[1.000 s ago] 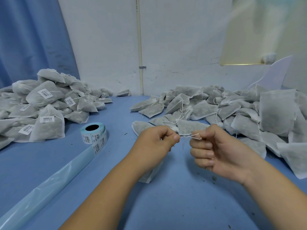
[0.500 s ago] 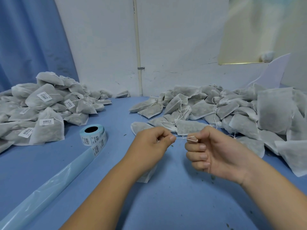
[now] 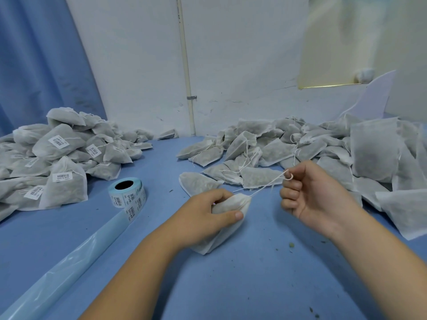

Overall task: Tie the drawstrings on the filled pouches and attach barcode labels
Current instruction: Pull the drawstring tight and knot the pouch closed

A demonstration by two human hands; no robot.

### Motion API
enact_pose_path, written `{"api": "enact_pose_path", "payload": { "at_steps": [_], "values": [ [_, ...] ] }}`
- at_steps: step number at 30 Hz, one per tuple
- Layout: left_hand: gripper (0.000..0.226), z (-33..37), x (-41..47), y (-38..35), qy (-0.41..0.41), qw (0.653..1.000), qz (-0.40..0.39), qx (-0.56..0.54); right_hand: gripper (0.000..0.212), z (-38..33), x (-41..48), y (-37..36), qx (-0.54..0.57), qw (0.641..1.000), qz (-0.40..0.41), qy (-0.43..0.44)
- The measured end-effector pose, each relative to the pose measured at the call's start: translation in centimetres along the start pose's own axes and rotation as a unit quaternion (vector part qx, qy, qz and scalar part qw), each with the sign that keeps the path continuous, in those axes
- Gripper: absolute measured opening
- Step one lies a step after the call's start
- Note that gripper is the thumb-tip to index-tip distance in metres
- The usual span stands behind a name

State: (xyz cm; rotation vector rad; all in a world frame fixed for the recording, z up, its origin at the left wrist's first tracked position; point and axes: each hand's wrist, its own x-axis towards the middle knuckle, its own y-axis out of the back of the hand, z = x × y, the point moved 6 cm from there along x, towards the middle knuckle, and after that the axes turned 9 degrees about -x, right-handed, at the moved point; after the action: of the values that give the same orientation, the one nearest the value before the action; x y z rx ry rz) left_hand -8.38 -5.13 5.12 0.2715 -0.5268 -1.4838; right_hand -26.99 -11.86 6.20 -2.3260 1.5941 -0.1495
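A small white mesh pouch (image 3: 219, 241), filled with something dark, sits just above a blue table (image 3: 242, 292) near the middle of the view. The person's left hand (image 3: 203, 215) holds it, with thumb and fingers curled tight around its gathered neck. A thin white drawstring (image 3: 268, 185) runs taut from the neck up and to the right. There it is looped round the forefinger tip of the right hand (image 3: 316, 199), whose other fingers are curled in toward the palm. The mouth of this pouch looks cinched shut, but whether a knot has been made cannot be told, and no label shows on it. To the left, near the left hand, a roll of barcode labels (image 3: 128, 195) stands on the table, and a pale blue strip of backing paper (image 3: 62, 271) trails from it toward the viewer. Farther left lies a heap of finished pouches (image 3: 60, 155), many showing white barcode stickers. To the right lies a larger heap of unlabelled pouches (image 3: 288, 153) with loose strings. Judging by the two heaps, a good share of the work is done, and at least as much is left.
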Motion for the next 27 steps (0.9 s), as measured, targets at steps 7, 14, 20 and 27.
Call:
{"api": "enact_pose_path", "payload": {
  "at_steps": [7, 14, 20, 27],
  "values": [
    [0.024, -0.5, 0.3, -0.1, 0.03, 0.994, 0.102, 0.008, 0.024, -1.0, -0.5, -0.4, -0.083, 0.989, 0.029, 0.122],
    [0.019, 0.0, -0.3, -0.1, 0.042, 0.974, 0.21, -0.069, 0.02, -0.1, -3.0, -4.5, -0.371, 0.893, -0.023, 0.253],
    [0.022, 0.1, -0.1, -1.5, 0.093, 0.961, 0.172, -0.195, 0.019, 1.3, -3.4, -5.9, -0.412, 0.867, -0.061, 0.271],
    [0.033, 0.0, -0.3, -1.7, 0.141, 0.929, 0.12, -0.321, 0.022, -0.5, -2.9, -3.9, -0.34, 0.902, 0.026, 0.264]
  ]
}}
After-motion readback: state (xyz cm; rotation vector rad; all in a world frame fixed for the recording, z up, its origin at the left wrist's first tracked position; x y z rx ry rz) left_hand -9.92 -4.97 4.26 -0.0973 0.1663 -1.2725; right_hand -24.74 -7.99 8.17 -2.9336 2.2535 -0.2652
